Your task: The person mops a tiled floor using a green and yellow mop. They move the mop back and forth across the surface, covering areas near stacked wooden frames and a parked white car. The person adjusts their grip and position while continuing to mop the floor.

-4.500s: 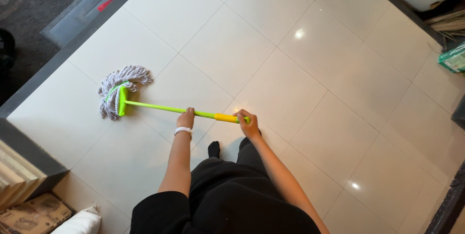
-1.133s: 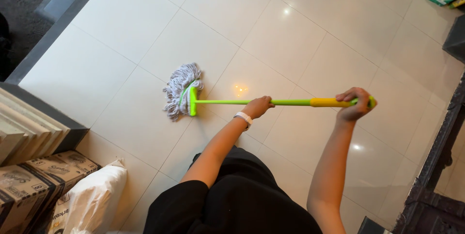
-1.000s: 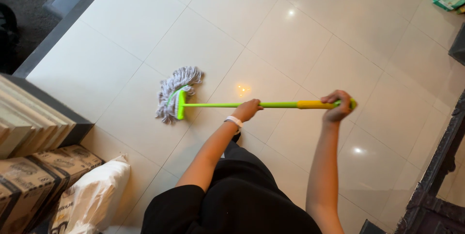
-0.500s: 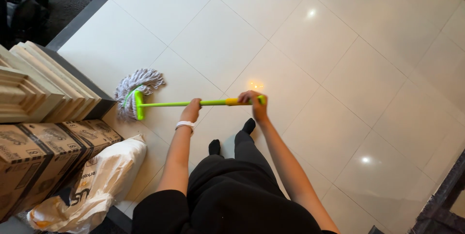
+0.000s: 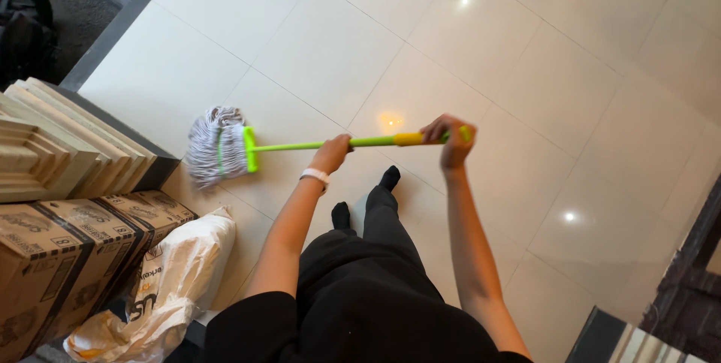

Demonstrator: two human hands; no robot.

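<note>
Two hands on one mop: left hand (image 5: 332,154) wrapped around the lime-green handle (image 5: 293,145) partway along, a white wristband (image 5: 314,176) just behind it; right hand (image 5: 448,140) closed over the far end, just past the yellow grip section (image 5: 409,138). Fingers curled shut around the shaft on both, none spread.

Handle running nearly level across the head view, sloping slightly down to the left. At its left end, a green crossbar, then the grey-white string mop head (image 5: 215,145), strands fanned out leftward and flat on the cream floor tiles (image 5: 526,63). Mop head lying near the corner of a dark ledge, just beside a stack of pale wooden mouldings (image 5: 52,153) leaning there.

Below the mouldings, brown cardboard cartons (image 5: 60,247) packed side by side, and against them a white plastic sack (image 5: 176,273) slumped on the floor. Black trousers and two black-socked feet (image 5: 389,177) directly under the handle, between the hands. Glossy tiles throwing back small ceiling-light spots. Dark carved furniture (image 5: 695,273) at the right edge, well apart from the mop.
</note>
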